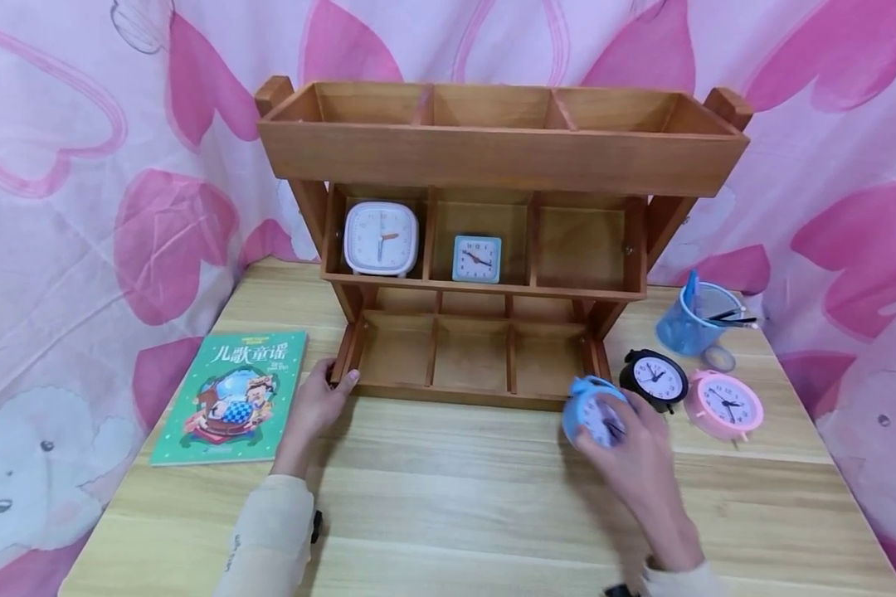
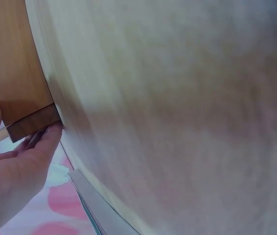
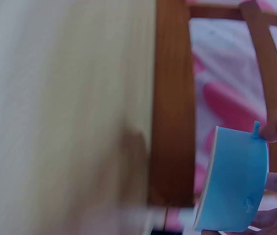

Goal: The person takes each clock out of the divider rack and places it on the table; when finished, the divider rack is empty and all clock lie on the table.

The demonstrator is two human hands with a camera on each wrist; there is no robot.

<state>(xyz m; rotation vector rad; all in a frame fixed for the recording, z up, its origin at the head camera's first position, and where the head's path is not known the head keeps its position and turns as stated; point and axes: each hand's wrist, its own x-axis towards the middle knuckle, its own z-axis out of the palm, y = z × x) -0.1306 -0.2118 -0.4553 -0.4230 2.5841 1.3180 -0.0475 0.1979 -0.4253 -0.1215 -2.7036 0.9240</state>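
Note:
My left hand (image 1: 319, 408) grips the lower left corner of a brown wooden shelf (image 1: 463, 400), thumb on one side and fingers on the other. The left wrist view shows the fingers curled round that wooden corner (image 2: 34, 121). In my right hand (image 1: 638, 452) is a blue round alarm clock (image 1: 596, 416), held in front of the shelf's bottom right corner. The right wrist view shows the clock's blue casing (image 3: 236, 181) between thumb and fingers. On the middle tier stand a white square clock (image 1: 381, 239) and a small light-blue square clock (image 1: 477, 259).
Right of the shelf sit a black alarm clock (image 1: 654, 380) and a pink alarm clock (image 1: 726, 405). Behind them stands a blue pen cup (image 1: 690, 327) near a roll of tape (image 1: 718, 358). A green picture book (image 1: 231, 398) lies on the left of the wooden table (image 1: 448, 506).

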